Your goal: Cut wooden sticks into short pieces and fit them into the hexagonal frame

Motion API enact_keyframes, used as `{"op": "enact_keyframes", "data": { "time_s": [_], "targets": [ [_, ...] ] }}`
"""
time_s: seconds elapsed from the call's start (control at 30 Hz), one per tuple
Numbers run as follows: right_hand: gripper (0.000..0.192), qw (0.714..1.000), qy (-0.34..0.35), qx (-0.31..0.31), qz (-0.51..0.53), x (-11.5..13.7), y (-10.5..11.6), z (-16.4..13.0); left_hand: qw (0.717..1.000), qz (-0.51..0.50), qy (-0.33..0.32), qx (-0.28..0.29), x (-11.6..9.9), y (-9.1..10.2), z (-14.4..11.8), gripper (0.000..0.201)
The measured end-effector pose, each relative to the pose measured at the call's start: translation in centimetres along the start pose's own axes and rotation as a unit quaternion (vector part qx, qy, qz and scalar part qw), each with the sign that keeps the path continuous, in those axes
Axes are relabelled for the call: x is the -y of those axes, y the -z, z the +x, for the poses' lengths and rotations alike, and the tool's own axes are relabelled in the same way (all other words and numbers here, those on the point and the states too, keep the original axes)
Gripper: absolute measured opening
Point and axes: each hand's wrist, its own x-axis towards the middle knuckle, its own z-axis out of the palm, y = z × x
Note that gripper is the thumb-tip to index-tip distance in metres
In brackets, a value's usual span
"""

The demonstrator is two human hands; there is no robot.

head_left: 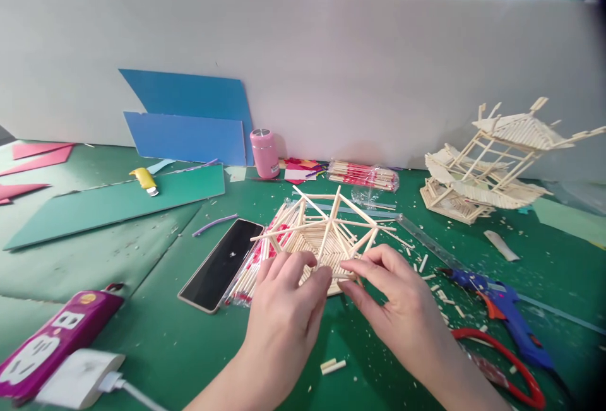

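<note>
Left hand [284, 297]: pinched the near edge of the stick frame [326, 231].
Right hand [388, 297]: pinched a small stick there.
Done: floor and some ribs.
Left: walls, roof.
Far right: a finished stick house [487, 165].

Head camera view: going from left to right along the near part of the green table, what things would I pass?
Purple power strip → black phone → left hand → right hand → blue glue gun.
</note>
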Motion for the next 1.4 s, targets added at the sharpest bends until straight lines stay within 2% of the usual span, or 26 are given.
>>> {"op": "enact_keyframes", "data": {
  "time_s": [0.13, 0.33, 0.53, 0.73, 0.87, 0.97, 1.1, 1.2, 1.3, 1.4],
  "targets": [
    [0.026, 0.999, -0.032, -0.013, 0.033, -0.4, 0.1, -0.6, 1.000, -0.005, -0.003, 0.006, 0.0, -0.1, -0.1, 0.019],
    [0.026, 0.997, -0.063, -0.021, 0.044, -0.6, 0.2, -1.1, 1.000, -0.001, -0.011, 0.012, -0.1, 0.0, 0.0, 0.020],
    [0.022, 0.997, -0.046, -0.021, 0.055, -0.2, 0.0, -0.7, 1.000, 0.006, -0.011, 0.018, -0.1, 0.1, 0.1, 0.023],
    [0.012, 0.998, -0.031, -0.021, 0.042, 0.0, -0.2, -0.6, 0.999, 0.016, -0.022, -0.019, 0.0, -0.5, -0.2, 0.022],
    [0.012, 0.999, -0.034, -0.013, 0.038, 0.3, 0.1, -0.6, 0.999, 0.021, -0.035, -0.011, -0.1, -0.8, -0.3, 0.022],
    [0.013, 0.996, -0.042, -0.042, 0.065, 0.4, 0.6, -0.7, 0.999, 0.016, -0.040, -0.025, -0.3, -0.2, -0.4, 0.021],
    [0.009, 0.988, -0.067, -0.115, 0.072, -0.4, 1.4, -1.9, 0.996, -0.019, -0.052, -0.076, -0.6, 0.8, -1.7, 0.025],
    [0.003, 0.984, -0.120, -0.124, 0.035, -1.7, 1.6, -3.7, 0.990, -0.063, -0.089, -0.087, -0.7, 0.0, -3.7, 0.026],
    [0.006, 0.986, -0.148, -0.073, 0.015, -2.8, 1.3, -5.7, 0.986, -0.086, -0.141, -0.004, -1.3, -2.3, -5.6, 0.021],
    [0.009, 0.985, -0.167, -0.035, 0.000, -3.2, 1.2, -7.4, 0.973, -0.007, -0.213, 0.086, -2.2, -4.5, -6.6, 0.021]
  ]
}}
